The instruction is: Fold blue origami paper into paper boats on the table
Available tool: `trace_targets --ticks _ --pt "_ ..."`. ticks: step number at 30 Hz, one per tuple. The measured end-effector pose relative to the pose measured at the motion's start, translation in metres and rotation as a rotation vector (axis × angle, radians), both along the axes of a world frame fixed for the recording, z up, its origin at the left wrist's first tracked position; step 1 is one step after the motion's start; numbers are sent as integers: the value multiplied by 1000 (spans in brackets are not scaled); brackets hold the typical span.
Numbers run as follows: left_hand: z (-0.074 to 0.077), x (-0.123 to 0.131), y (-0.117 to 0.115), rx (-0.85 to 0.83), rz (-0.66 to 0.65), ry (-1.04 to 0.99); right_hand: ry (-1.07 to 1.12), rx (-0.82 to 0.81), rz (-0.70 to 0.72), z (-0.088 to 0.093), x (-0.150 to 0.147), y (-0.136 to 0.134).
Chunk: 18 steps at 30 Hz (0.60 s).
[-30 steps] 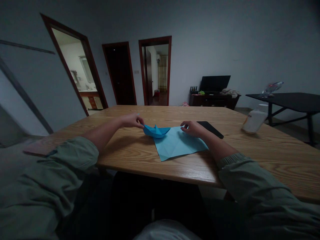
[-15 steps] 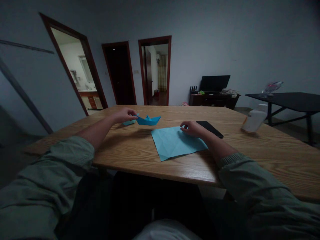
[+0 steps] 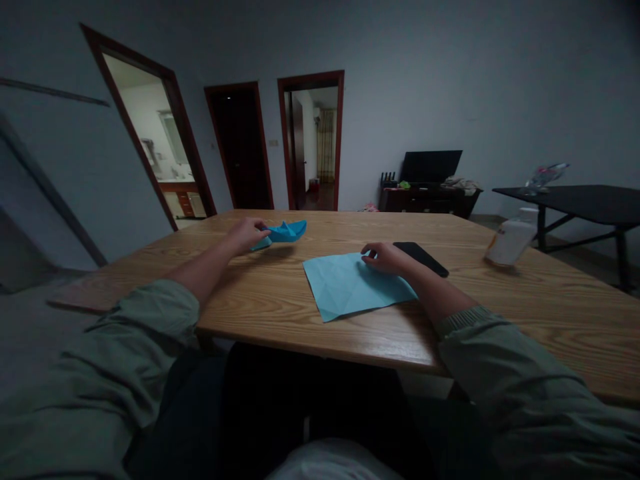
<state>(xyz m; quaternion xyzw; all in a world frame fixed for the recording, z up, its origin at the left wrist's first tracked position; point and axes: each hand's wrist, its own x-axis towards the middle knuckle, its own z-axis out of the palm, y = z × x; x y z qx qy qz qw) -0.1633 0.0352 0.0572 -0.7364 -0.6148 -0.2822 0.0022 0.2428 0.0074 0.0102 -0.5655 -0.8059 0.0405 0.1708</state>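
Observation:
A blue folded paper boat [image 3: 289, 231] is pinched at its left end by my left hand [image 3: 249, 235] and hangs slightly above the table, its shadow below it. Partly hidden behind that hand and the boat is a lighter blue paper piece [image 3: 261, 245] on the table. A creased light-blue sheet [image 3: 350, 287] lies flat in front of me. On its upper right part rests my right hand [image 3: 383, 258], fingers curled and a little apart, with nothing held between them.
On the wooden table [image 3: 270, 310], a black flat object [image 3: 423, 257] lies just beyond my right hand. A white bottle [image 3: 510, 239] stands farther right. Behind are a black table [image 3: 590, 203] and a dark cabinet with a screen [image 3: 431, 167].
My left hand has moved the boat a little to the left and up in the view, and the boat has turned and tilted. My right hand and the sheet look unchanged.

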Motion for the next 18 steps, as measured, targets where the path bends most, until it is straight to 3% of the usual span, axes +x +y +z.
trace_targets --ticks 9,11,13,16,18 --pt "-26 -5 20 -73 51 -14 -65 -41 48 -1 -19 -12" --pt "-29 -5 20 -14 67 15 -103 -71 85 -5 -26 -15" --pt "-30 1 16 153 68 30 -145 -89 100 -10 -34 -17" --pt "-31 23 5 344 -29 21 -156 -96 100 -13 -48 -20" --pt "-33 46 -5 193 -193 36 -121 -101 113 -11 -55 -20"
